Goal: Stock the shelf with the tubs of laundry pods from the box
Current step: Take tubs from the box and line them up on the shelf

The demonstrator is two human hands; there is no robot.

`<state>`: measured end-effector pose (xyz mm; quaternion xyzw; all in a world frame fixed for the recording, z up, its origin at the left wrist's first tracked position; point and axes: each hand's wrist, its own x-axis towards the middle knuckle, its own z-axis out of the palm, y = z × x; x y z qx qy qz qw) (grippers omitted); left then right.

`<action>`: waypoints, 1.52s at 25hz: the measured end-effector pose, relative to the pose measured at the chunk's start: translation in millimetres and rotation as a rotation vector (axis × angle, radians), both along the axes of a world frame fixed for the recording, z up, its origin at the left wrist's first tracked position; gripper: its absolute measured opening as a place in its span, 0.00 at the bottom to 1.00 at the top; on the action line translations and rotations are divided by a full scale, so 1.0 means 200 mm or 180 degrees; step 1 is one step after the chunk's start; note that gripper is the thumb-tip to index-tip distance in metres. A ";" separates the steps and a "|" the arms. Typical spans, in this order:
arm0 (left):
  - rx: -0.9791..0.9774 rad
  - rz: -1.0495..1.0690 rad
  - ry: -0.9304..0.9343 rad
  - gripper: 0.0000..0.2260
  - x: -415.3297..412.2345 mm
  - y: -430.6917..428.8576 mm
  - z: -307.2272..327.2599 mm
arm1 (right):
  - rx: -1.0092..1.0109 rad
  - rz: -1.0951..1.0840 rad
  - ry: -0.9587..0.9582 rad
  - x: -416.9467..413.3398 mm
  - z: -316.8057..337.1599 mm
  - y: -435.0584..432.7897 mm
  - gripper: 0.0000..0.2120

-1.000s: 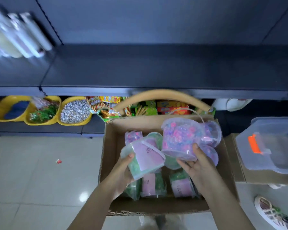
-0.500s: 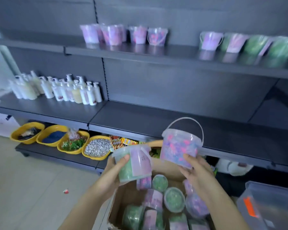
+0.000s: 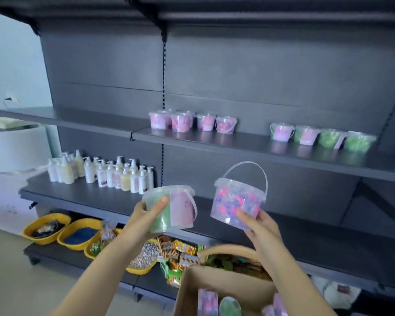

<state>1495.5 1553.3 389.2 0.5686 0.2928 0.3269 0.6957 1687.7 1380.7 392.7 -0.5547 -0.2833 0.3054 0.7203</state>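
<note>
Dark grey shop shelving fills the view. On its upper shelf [image 3: 249,144], pink tubs [image 3: 192,122] stand at 12 o'clock and green tubs [image 3: 328,139] at 2 o'clock, with bare shelf between the groups. Pump bottles [image 3: 100,172] line a lower shelf at 9 o'clock. The cardboard box [image 3: 224,290] sits at 6 o'clock with more tubs inside.

The tubs look like thin clear plastic with snap lids and hoop handles. They are probably fairly light, smooth and a little squeezable, so best taken round the lower wall, under the base, or by the handle.

The left hand [image 3: 141,215] wraps a green tub [image 3: 169,208] at 7 o'clock, thumb across its front. The right hand [image 3: 260,226] cups a pink-and-purple tub [image 3: 235,201] from below at 5 o'clock, fingers curled round its wall.
</note>
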 end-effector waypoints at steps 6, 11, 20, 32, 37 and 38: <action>0.0494 -0.0022 0.0140 0.44 -0.07 0.60 0.22 | -0.0004 -0.0627 -0.0433 -0.05 0.17 0.58 0.14; 0.0639 -0.0134 0.0127 0.39 -0.03 1.09 0.35 | 0.0102 -0.0992 -0.0533 -0.06 0.32 1.06 0.13; 0.0911 -0.0191 -0.0160 0.38 0.30 1.58 0.52 | -0.0038 -0.1395 -0.0981 0.20 0.49 1.63 0.15; 0.0916 -0.0172 -0.0033 0.43 1.00 2.11 0.52 | -0.0735 -0.1731 -0.1272 1.11 0.44 2.31 0.29; 0.0889 -0.0187 -0.0014 0.36 1.12 2.22 0.47 | -0.1313 -0.1716 -0.1802 1.25 0.41 2.49 0.35; 0.0892 -0.0192 0.0002 0.39 1.12 2.23 0.46 | -0.1396 -0.1709 -0.1904 1.25 0.42 2.50 0.35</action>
